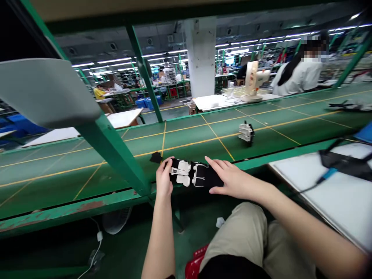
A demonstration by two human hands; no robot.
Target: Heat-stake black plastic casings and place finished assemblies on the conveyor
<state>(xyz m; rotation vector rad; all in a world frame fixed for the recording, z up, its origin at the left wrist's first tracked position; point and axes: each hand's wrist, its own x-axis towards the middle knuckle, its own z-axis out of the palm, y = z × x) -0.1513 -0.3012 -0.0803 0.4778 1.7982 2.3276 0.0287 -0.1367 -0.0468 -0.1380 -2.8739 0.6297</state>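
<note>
Over the near edge of the belt I hold a black band with white plastic parts [183, 179]; its exact kind is unclear. My left hand [164, 178] is closed on its left end, thumb on top beside a white piece. My right hand [232, 179] grips the wide black right end, with the fingers along the far edge and the thumb along the near edge. White pads and a thin white frame face up between the hands. A small black piece [156, 157] sits on the belt just beyond my left hand.
A similar white-and-black item [246, 133] lies on the green conveyor belt [192, 135], with more parts [348, 105] far right. A green post [116, 155] rises at left. At right is a white table [334, 193] with a black device. A fan [252, 83] and a seated person [302, 73] are beyond.
</note>
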